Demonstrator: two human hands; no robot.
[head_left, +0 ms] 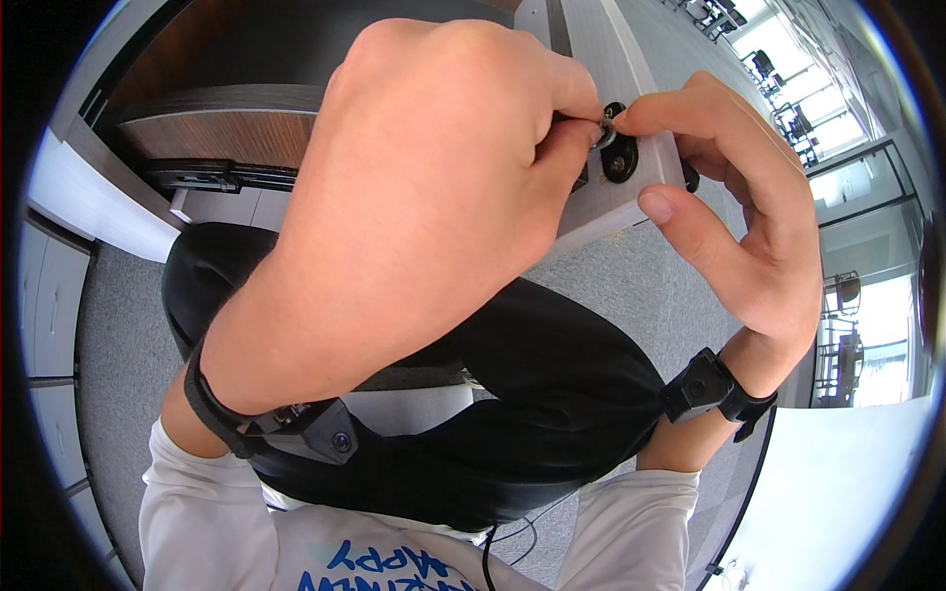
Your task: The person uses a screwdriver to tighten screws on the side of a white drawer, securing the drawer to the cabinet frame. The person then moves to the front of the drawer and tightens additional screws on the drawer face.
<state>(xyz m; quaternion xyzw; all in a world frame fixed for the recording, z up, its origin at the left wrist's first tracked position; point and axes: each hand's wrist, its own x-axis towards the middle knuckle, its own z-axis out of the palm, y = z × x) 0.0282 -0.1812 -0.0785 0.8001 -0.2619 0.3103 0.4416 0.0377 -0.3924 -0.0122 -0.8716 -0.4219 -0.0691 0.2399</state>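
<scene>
My left hand (pixel 434 148) reaches over a light wood-grain panel (pixel 601 202), its thumb and index finger pinched on a small round silvery metal piece (pixel 601 136). That piece sits at a black oval fitting (pixel 620 158) on the panel's face; its exact kind is hidden by my fingertips. From the right comes my right hand (pixel 759 197), fingers apart and curved. Its index fingertip touches the fitting beside the metal piece, while the thumb rests near the panel's edge. A black knob-like part (pixel 691 177) shows beyond the panel, partly behind my right fingers.
A dark cabinet or drawer (pixel 212 138) with a black slide rail (pixel 222 175) stands at the upper left. My black-trousered legs (pixel 552 364) lie below the panel. White drawer units (pixel 49 305) line the left, and a white surface (pixel 838 492) the lower right.
</scene>
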